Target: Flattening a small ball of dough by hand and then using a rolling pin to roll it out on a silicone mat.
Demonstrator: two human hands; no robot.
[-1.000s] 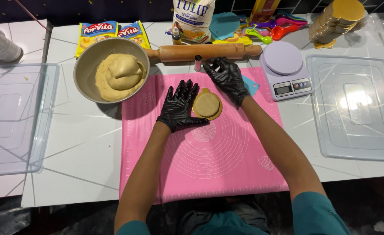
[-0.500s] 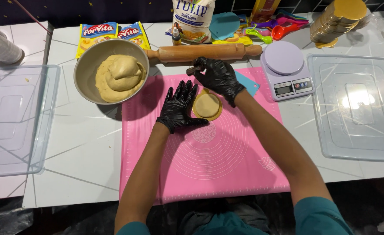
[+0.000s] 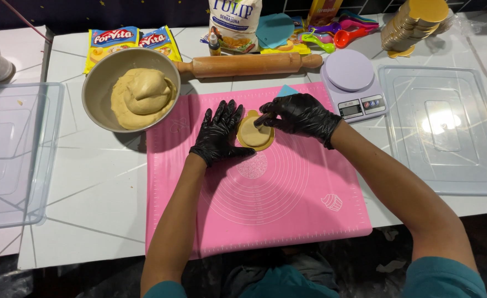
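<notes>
Pressing a small dark tool point(image 3: 264, 119) into the dough disc point(image 3: 253, 132), the right hand point(image 3: 301, 114) now works over the gold-coloured round mould point(image 3: 256, 146). A sec ago that hand was up near the rolling pin point(image 3: 243, 64), fingers spread and carrying nothing; half a sec ago it had come back w/ something small pinched in it. Now its grip is clenched on the tool, tip down on the dough.

Left hand point(image 3: 219, 132) has barely shifted: flat on the pink silicone mat point(image 3: 276, 209), fingers spread, grip released, fingertips touching the mould's left edge. It looks to be steadying the mould, not grasping it.

Dough disc sits inside the mould, at the upper middle of the mat, between both hands. Judging from this, work has gone from flattening by palm to shaping w/ a tool; disc looks smooth, unmarked as far as can be seen.

Around: steel bowl point(image 3: 97, 88) w/ the dough lump to the left on the white desk point(image 3: 78, 187), kitchen scale point(image 3: 354, 83) to the right, clear plastic lids point(image 3: 447, 127) on both sides.
</notes>
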